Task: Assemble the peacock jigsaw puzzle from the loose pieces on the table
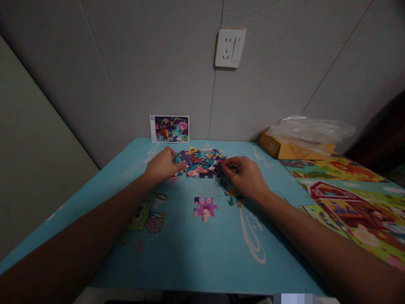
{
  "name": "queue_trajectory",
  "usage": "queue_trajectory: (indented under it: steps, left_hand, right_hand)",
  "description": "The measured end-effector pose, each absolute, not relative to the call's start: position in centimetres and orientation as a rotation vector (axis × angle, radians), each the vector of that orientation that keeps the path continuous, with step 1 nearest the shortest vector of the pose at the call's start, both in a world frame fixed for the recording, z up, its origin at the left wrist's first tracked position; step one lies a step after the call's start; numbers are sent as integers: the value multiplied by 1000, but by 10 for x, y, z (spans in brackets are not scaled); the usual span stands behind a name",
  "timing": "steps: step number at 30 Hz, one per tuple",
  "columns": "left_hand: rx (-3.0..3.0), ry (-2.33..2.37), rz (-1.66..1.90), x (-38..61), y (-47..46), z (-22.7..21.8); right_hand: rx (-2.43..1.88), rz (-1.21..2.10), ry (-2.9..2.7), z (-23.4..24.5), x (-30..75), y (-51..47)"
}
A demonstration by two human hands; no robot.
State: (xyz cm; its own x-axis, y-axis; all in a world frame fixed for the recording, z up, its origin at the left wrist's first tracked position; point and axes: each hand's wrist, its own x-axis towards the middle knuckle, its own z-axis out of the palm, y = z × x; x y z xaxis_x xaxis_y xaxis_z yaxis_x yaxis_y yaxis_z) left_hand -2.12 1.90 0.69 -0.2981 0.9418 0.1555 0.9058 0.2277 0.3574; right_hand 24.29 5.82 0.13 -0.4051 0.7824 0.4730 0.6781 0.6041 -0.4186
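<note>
A heap of loose jigsaw puzzle pieces point(199, 161) lies toward the back of the blue table. At the heap's left edge, my left hand point(162, 164) has its fingers curled and thumb out, with a teal puzzle piece point(178, 159) between them. My right hand point(247, 175) pinches a dark puzzle piece point(219, 169) at the heap's right side. Below that hand, more pieces point(233, 195) lie partly hidden by it. Nearer to me, a few joined purple and pink pieces point(205, 208) form a small block, apart from both hands.
A picture card point(171, 128) of a colourful sea scene leans against the wall behind the heap. At the back right sits a yellow box point(297, 150) with clear plastic point(310, 126) on it. A farm-themed puzzle picture point(354, 202) covers the right side. A wall socket point(230, 48) is above.
</note>
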Motion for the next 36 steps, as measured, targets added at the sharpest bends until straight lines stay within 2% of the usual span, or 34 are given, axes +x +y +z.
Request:
queue_trajectory:
  steps: [6,11,18,21,25,30,33,36]
  left_hand:
    - [1772,2336,841,-14,17,8]
    - [1848,2166,1088,-11,17,7]
    - [1889,2367,952,-11,12,11]
    - [1914,2377,1079,-16,15,11]
    - [1912,1923,1339,-8,13,6]
    - [1954,1309,1218,17,2,-1]
    - [1955,1244,1169,21,-1,-2]
    - [1997,1378,1173,13,4,-1]
  right_hand:
    - [-1089,241,-2192,1,241,54]
    - [-1148,444,-2161,10,239,49]
    - [-1134,516,-2180,13,236,45]
    - [-1111,510,-2185,12,237,46]
    - [-1030,544,-2193,11,237,46]
    - [-794,640,-2377,12,236,39]
    - [-773,546,-2436,12,235,38]
    - [-965,463,-2287,12,238,44]
